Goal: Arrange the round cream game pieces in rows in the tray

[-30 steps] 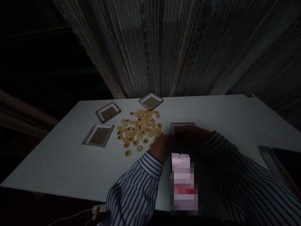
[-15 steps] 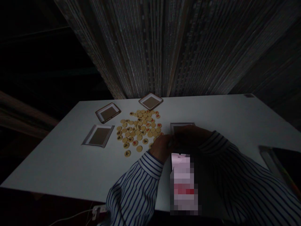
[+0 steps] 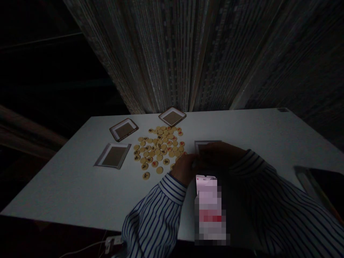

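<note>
Though dim, brown-floored trays (image 3: 102,154) around discs (image 3: 157,152)

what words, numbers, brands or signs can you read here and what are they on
Nothing can be quoted with certainty.
Phone: tiny print at the top of the screen, too blurred; the rest is pixelated.
Round pieces: black or red characters on some, too small to read.
Brown-rimmed tray at left: pale specks, possibly text, unreadable.
</note>
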A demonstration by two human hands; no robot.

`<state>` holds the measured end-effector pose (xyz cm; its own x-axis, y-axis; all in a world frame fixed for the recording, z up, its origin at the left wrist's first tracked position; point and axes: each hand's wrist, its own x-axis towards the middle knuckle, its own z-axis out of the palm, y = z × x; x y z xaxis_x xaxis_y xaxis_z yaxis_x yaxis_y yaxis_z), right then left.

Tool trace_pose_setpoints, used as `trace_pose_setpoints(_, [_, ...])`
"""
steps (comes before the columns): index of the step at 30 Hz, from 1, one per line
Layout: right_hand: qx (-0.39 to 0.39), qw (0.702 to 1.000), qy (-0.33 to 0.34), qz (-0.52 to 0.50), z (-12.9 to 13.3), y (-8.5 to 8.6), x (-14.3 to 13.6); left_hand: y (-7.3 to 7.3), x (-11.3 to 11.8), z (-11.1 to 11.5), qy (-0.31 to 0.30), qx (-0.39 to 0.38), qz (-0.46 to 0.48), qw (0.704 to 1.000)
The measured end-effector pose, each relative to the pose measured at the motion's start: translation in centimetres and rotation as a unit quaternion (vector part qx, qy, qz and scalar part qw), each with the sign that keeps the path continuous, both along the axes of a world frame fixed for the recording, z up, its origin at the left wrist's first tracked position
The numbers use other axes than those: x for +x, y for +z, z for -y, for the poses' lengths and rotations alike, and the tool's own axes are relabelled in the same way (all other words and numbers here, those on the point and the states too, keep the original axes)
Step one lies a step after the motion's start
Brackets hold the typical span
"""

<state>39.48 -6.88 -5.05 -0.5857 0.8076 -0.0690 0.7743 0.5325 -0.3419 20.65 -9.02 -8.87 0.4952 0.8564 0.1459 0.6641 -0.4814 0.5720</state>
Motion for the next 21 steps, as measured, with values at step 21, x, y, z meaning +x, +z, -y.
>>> trace_pose_setpoints(21, [-0.002, 0.94, -0.34, 0.039, 6.4, -2.4, 3.8, 0.4, -0.1, 0.3, -0.008, -0.03, 0.003, 1.0])
